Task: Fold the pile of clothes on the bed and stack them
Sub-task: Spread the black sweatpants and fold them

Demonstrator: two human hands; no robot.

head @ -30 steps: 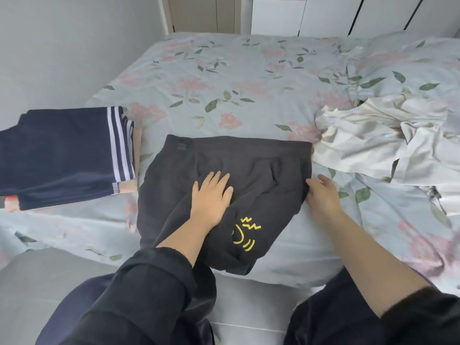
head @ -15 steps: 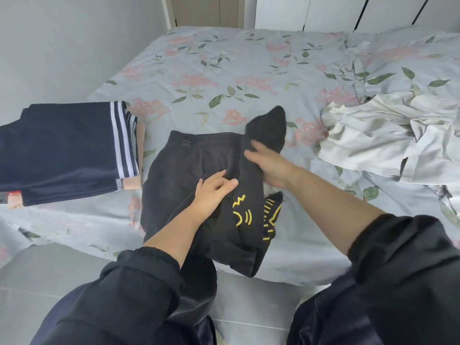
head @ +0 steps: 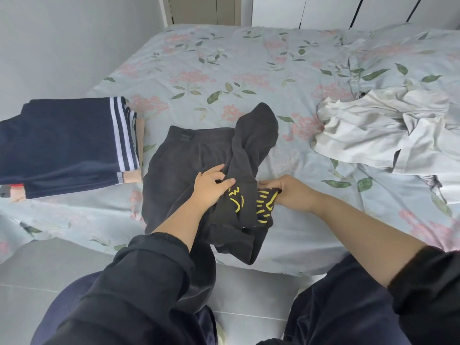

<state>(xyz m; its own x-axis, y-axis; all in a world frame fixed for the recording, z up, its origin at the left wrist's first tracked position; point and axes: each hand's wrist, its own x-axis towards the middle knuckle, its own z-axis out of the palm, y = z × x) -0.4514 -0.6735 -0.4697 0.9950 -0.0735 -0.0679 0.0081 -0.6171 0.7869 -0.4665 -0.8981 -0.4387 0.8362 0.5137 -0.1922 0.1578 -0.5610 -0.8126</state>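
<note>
Lying at the near edge of the bed (head: pixel 224 70), the black garment (head: pixel 179 170) is half folded; the left hand (head: pixel 210 190) grips a central fold, the right hand (head: pixel 292 192) pinches the yellow-printed hem.

Right hand (head: pixel 291 193): fingers' tips buried in black garment (head: pixel 179 170) fold. Yellow print (head: pixel 264 205) creased, unreadable. Garment's lower end goes behind left sleeve (head: pixel 149 270). Navy garment (head: pixel 62 143) clipped by left edge, white clothes pile (head: pixel 388 130) by right. Peach item (head: pixel 132 176) underneath navy mostly covered.
</note>
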